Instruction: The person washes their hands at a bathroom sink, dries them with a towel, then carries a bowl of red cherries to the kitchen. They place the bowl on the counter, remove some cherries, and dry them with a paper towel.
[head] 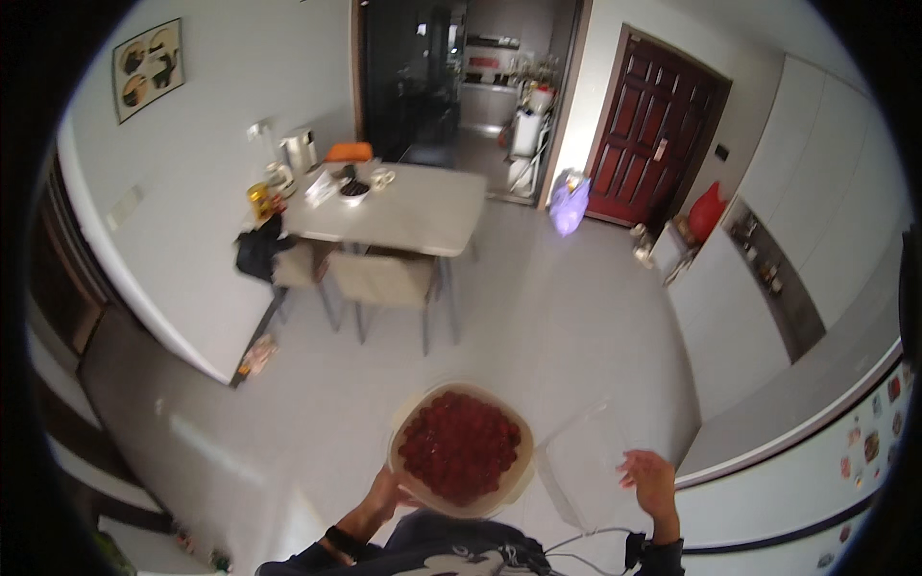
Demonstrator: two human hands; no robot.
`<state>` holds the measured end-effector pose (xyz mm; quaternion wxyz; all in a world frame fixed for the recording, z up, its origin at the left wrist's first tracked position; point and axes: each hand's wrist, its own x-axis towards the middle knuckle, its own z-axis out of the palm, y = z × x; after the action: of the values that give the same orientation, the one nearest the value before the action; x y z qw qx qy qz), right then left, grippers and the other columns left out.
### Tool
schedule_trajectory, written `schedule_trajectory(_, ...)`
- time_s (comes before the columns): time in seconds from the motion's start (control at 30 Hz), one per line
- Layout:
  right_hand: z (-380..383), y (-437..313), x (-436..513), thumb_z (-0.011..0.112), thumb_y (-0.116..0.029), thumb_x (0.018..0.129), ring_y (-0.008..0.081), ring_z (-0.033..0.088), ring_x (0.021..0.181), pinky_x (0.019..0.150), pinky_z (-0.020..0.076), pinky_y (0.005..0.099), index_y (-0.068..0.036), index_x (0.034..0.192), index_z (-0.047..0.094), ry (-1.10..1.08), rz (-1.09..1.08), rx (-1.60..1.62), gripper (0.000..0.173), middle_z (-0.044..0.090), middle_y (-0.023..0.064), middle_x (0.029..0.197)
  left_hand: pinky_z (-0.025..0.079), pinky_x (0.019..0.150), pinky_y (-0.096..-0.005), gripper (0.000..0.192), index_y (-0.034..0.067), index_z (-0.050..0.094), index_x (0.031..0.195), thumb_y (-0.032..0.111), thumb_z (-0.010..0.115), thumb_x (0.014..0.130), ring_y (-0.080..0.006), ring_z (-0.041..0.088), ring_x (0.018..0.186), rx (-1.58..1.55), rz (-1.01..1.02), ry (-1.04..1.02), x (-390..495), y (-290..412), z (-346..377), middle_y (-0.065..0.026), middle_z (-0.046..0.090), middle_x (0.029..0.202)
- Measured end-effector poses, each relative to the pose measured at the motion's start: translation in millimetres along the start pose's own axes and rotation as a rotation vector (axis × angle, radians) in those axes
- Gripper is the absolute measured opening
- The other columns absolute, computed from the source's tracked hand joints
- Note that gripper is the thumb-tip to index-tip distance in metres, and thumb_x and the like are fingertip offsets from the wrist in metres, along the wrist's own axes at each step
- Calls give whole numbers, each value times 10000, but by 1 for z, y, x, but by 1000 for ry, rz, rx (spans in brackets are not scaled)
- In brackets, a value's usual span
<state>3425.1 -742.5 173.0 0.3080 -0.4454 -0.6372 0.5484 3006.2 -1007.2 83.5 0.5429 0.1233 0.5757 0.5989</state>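
Close in front of my body, my left hand supports a pale, rounded-square plastic container from its left side and underneath. Small dark-red fruits fill most of it; their exact kind cannot be told. My right hand is to the right, its fingers at the far edge of a clear, rectangular plastic lid or box. That clear piece is tilted beside the container, its near side close to the container's rim. The fingers under the container are mostly hidden.
Ahead stands a dining table bearing a bowl of dark fruit and a kettle, with chairs around it. A purple bag lies by the red door. A magnet-covered white fridge is close on my right.
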Motion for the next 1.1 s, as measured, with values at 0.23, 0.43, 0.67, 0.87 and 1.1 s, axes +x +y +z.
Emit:
schedule_trajectory(0.23, -70, -13, 229, 604, -121, 1055, 161, 701, 702, 650, 600, 297, 54, 1319, 655, 271, 0, -125, 321, 766, 146, 922, 654, 834, -501, 781, 68, 378, 1563, 188, 563, 814, -373, 710, 1128, 39, -57, -58, 299, 151, 108, -200, 637, 1372)
schedule_trajectory(0.43, -121, 6, 459, 626, -128, 1040, 188, 718, 741, 664, 619, 325, 64, 1399, 617, 311, 74, -122, 408, 763, 162, 922, 654, 869, -505, 785, 63, 381, 1569, 202, 572, 820, -360, 710, 1146, -41, -129, -123, 550, 242, 174, -193, 604, 1438)
schedule_trajectory(0.67, -131, -73, 883, 631, -129, 1032, 106, 645, 747, 680, 528, 258, -4, 1250, 705, 22, -55, -211, 262, 721, 50, 860, 656, 881, -483, 776, 13, 427, 1537, 270, 580, 821, -383, 713, 1137, -41, 31, 60, 768, 382, 255, -217, 659, 1340)
schedule_trajectory(0.87, -65, -148, 1205, 672, -128, 1015, 129, 676, 807, 712, 548, 286, -22, 1098, 729, -212, -234, -292, 147, 738, 51, 884, 664, 824, -460, 698, -42, 474, 1464, 256, 547, 837, -337, 748, 1024, -122, 76, 59, 983, 477, 255, -220, 682, 1297)
schedule_trajectory(1.1, -82, -172, 1488, 662, -158, 1023, 168, 688, 823, 764, 547, 329, -15, 1003, 706, -70, -170, -420, 152, 732, 80, 900, 662, 807, -453, 597, -28, 517, 1410, 267, 541, 892, -315, 746, 1007, -104, 106, 119, 1253, 643, 295, -202, 707, 1243)
